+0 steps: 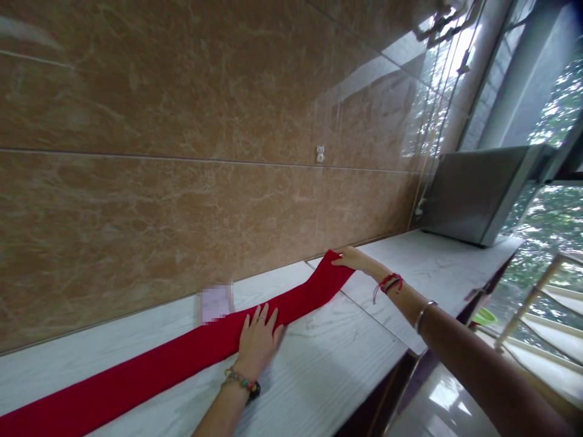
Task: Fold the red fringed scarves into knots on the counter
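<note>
A long red strip of cloth (pixel 168 364), like a folded scarf, lies across the white wood-grain tabletop (pixel 328 358) from the lower left towards the right. My left hand (pixel 259 340) rests flat on its middle part, fingers spread. At the strip's far right end, my right hand (pixel 351 258) pinches the edge, and that end is bent slightly upward along the table. Some of the right fingers are hidden behind the hand and the cloth.
A blurred pale, flat rectangle (pixel 215 303) lies by the wall behind the cloth. Brown marbled tiles (pixel 182 218) rise along the table's back. A grey box-shaped appliance (pixel 473 194) stands at the far right end, near a window. A metal rack (pixel 542 315) is at right.
</note>
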The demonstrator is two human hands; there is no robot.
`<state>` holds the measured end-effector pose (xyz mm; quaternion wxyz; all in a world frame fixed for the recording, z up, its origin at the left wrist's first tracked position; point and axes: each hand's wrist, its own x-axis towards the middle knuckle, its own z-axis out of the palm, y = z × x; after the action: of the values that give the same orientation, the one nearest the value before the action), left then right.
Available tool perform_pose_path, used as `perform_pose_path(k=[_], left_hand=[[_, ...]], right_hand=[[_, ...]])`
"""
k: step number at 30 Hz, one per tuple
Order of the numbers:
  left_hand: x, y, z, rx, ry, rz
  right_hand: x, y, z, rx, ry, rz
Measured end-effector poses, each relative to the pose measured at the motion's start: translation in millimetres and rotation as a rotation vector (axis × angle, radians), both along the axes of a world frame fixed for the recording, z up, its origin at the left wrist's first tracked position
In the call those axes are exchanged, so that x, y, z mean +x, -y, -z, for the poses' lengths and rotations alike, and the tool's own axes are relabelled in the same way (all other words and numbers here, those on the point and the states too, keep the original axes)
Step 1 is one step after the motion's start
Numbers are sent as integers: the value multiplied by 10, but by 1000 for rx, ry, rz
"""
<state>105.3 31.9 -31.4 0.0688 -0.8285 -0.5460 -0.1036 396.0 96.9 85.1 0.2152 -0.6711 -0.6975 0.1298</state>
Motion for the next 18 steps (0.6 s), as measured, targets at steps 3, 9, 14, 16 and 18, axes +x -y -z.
perform_pose_path(k=[3,9,14,16,18], left_hand=[[-213,143,-54,-39,-29,36],[-1016,478,-164,-126,-26,-64],[-2039,630,-104,-172,-59,-296],[-2420,699,-40,-165,-59,-388],[-2686,774,17,-89,-53,-409]], right_hand=[[-420,333,-333,158,134,-102],[-1755,1168,-757,357,242,-329],[-2873,1836,-345,310,303,-543],[-3171,2063,-41,304,327,-679],[-3356,2241,246,281,329,-784]])
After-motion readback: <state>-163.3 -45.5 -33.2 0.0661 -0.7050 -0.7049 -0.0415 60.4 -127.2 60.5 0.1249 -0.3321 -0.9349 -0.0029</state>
